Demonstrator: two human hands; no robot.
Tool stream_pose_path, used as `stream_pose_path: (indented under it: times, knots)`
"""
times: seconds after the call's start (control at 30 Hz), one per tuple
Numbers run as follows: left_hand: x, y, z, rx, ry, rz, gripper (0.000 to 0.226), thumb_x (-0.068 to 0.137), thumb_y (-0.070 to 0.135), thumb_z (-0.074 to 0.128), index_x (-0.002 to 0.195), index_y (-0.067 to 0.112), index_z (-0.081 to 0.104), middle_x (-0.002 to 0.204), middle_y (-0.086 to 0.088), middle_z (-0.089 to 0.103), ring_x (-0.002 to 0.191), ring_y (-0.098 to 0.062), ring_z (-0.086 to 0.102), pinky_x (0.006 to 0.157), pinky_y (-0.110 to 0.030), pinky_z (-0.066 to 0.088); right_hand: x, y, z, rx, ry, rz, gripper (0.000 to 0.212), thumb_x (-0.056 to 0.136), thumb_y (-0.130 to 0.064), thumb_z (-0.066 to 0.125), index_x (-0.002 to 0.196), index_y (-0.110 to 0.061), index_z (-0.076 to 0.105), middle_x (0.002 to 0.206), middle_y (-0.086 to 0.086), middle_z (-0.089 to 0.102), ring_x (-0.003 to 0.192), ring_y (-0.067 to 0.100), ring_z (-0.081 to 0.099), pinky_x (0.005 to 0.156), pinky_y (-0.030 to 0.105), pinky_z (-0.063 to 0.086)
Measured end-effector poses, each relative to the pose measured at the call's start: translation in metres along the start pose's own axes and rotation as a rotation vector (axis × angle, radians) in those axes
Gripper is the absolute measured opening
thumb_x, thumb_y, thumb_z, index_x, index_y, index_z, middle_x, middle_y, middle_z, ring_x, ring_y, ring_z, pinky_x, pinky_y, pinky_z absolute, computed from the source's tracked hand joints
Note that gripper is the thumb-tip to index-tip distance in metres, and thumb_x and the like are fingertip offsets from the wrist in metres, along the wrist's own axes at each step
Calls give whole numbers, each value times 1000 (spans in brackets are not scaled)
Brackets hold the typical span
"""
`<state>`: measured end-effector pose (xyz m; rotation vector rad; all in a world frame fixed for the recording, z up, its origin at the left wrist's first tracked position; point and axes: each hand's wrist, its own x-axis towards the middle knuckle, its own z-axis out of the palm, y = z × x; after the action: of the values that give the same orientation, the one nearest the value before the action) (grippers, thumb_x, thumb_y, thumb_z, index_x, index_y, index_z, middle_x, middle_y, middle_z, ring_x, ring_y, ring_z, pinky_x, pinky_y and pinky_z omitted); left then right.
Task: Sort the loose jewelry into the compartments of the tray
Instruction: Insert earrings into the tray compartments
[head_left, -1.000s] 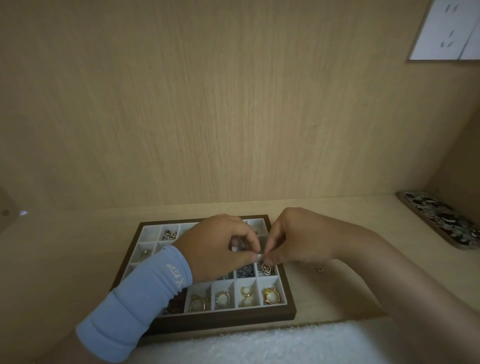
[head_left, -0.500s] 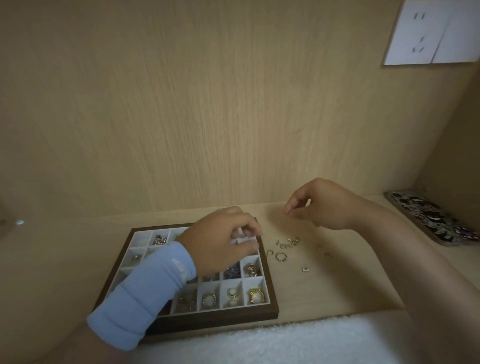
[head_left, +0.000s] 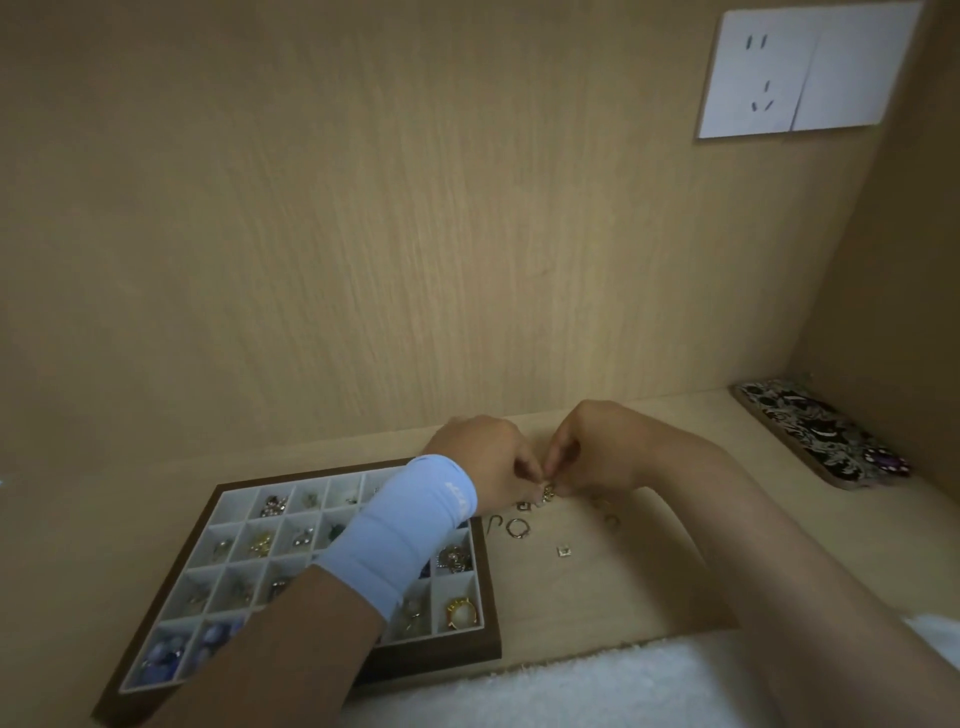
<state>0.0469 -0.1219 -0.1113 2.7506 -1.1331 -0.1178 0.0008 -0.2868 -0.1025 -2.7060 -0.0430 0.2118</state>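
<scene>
Currently: left hand (head_left: 488, 465) and right hand (head_left: 597, 452), fingers (head_left: 560, 467) together pinching one gold piece (head_left: 548, 492); loose rings (head_left: 517, 528) just beside fingers, tray (head_left: 441, 657) leftward.

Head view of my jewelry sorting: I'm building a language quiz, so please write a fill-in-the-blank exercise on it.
1. The ring lies on the desk to the ____ of the tray.
2. The sleeve on the left wrist is light ____.
3. The left hand and the right hand together pinch a small piece coloured ____.
4. The wall socket is ____.
Missing words: right; blue; gold; white.
</scene>
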Motion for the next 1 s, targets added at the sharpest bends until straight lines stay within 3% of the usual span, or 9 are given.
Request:
stream_pose_path:
  times: [0.17,0.37,0.53,0.63,0.7,0.77,0.83,1.0]
  knots:
    - [2,1,2,-73,-18,-34,7,80,40,71,84,39,76,86,19,71,83,-3,63,72,-20,44,2,1,0,2,-17,10,13,75,-18,81,83,-28,79,71,-15,68,70,1,61,70,21,50]
    - [-2,0,5,-99,6,-15,10,87,33,64,85,30,73,86,16,65,87,-5,60,85,-23,39,0,8,-4,26,-36,-10,17,78,-22,81,69,-32,70,74,-10,69,67,1,59,62,17,45]
    - [-7,-4,1,-234,45,-52,16,94,35,56,88,30,70,87,15,65,86,-6,60,90,-29,43,-2,9,-11,149,-42,-18,11,82,-26,79,76,-31,71,66,-16,63,62,-4,54,62,14,41]
    - [-10,-9,-4,-343,51,-79,16,96,37,54,95,28,67,92,13,66,88,-7,60,83,-27,48,-1,6,-8,151,-83,-13,11,84,-24,77,77,-31,73,71,-15,67,65,-1,58,64,16,46]
    - [-12,-12,-7,-375,48,-78,17,97,35,53,97,24,67,88,14,63,81,-3,57,73,-21,43,0,4,-5,152,-131,7,10,85,-22,75,78,-29,74,76,-7,71,67,9,62,65,23,51]
    - [-15,-14,-8,-397,49,-71,18,99,32,52,95,23,66,83,17,61,77,1,54,67,-16,38,1,2,-3,152,-175,29,11,86,-18,72,79,-27,73,76,-4,69,57,8,61,60,24,52]
    - [-17,-16,-9,-417,56,-67,17,99,31,51,92,23,65,81,18,61,76,5,53,67,-14,36,0,0,-2,146,-205,36,11,88,-16,69,83,-24,72,74,-4,66,47,5,56,56,21,50]
    - [-22,-20,-13,-468,81,-66,17,99,27,51,87,25,63,81,17,63,79,2,56,71,-15,39,-1,-5,-3,152,-218,30,10,91,-16,64,88,-21,72,72,-3,66,54,14,54,58,22,46]
